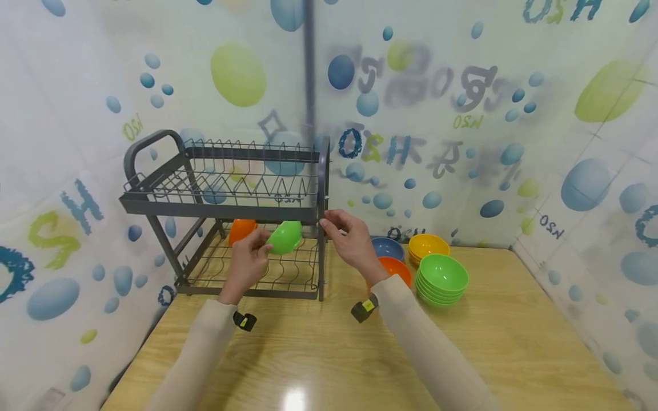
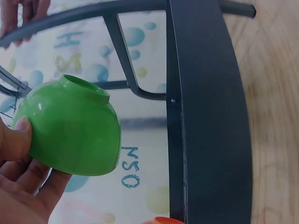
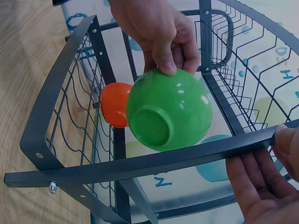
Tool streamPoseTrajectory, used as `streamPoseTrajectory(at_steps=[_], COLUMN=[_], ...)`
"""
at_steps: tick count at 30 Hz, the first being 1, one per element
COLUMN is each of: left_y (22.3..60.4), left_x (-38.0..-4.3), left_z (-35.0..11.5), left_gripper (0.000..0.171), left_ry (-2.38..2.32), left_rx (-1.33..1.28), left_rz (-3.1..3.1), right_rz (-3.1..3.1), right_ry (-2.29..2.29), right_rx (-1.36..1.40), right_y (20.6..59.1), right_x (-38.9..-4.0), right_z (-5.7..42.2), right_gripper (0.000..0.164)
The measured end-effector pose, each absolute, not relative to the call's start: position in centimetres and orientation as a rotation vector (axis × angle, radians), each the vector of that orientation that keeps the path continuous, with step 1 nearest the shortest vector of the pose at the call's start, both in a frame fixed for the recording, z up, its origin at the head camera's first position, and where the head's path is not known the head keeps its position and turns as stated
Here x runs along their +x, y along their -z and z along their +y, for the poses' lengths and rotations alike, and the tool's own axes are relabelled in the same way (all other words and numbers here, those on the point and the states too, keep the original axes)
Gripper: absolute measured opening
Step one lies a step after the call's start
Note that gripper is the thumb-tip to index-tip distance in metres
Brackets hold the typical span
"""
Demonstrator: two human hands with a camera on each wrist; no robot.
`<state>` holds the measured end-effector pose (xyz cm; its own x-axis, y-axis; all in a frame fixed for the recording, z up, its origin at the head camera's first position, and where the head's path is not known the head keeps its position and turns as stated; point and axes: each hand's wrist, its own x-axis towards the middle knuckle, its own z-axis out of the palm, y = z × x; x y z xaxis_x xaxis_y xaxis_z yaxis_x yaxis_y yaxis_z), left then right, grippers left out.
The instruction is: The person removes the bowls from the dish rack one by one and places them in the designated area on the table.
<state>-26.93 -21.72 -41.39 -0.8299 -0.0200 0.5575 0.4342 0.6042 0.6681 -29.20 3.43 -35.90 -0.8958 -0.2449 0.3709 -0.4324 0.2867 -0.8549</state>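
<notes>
A grey two-tier dish rack [image 1: 221,205] stands on the wooden table. My left hand [image 1: 259,246] grips a green bowl [image 1: 284,237] by its rim, tilted on its side inside the front of the lower tier. In the right wrist view the left hand [image 3: 159,32] holds the green bowl [image 3: 168,116] from above, its foot facing the camera. An orange bowl [image 1: 241,229] stands on edge further back in the lower tier. My right hand [image 1: 331,224] pinches the rack's upper frame bar [image 3: 140,163] at the right front corner, thumb above and fingers below.
To the right of the rack stand stacks of bowls: blue [image 1: 388,248], orange [image 1: 397,268], yellow [image 1: 428,245] and several green [image 1: 442,278]. Patterned curtain walls close in the table [image 1: 329,354] on three sides. The rack's upper tier holds nothing.
</notes>
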Motion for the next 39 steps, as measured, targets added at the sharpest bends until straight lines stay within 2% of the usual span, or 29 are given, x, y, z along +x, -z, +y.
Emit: streamPoseTrajectory(at_steps=[6,14,25,31,35,39], left_y=[41.4,41.3,40.3,39.9,39.9,39.9], left_x=[-25.0,-22.8,-20.5,-19.7,-19.4,-19.4], left_z=[-20.9,-20.6,-19.7,-18.7,-17.8,-16.8], left_gripper=[0.015,0.020,0.034,0.040,0.044,0.049], left_ry=[1.121,0.963,0.799,0.828,0.797,0.748], left_rx=[-0.369,-0.550,-0.793,-0.936,-1.011,-1.090], left_rz=[-2.285,-2.155,-2.066,-2.087,-2.061,-2.039], right_rz=[-2.376,-2.396,-2.421,-2.438,-2.403,-2.350], right_ry=[-1.667,-1.669,-1.457,-1.162,-1.063,-0.977], right_rx=[0.643,0.703,0.987,1.128,1.221,1.327], right_y=[35.8,35.7,35.7,36.1,36.6,36.8], right_x=[-29.2,-28.3,-25.2,-22.8,-21.8,-21.0], right_z=[3.6,4.2,7.5,10.0,11.1,11.9], right_gripper=[0.035,0.036,0.051,0.058,0.059,0.053])
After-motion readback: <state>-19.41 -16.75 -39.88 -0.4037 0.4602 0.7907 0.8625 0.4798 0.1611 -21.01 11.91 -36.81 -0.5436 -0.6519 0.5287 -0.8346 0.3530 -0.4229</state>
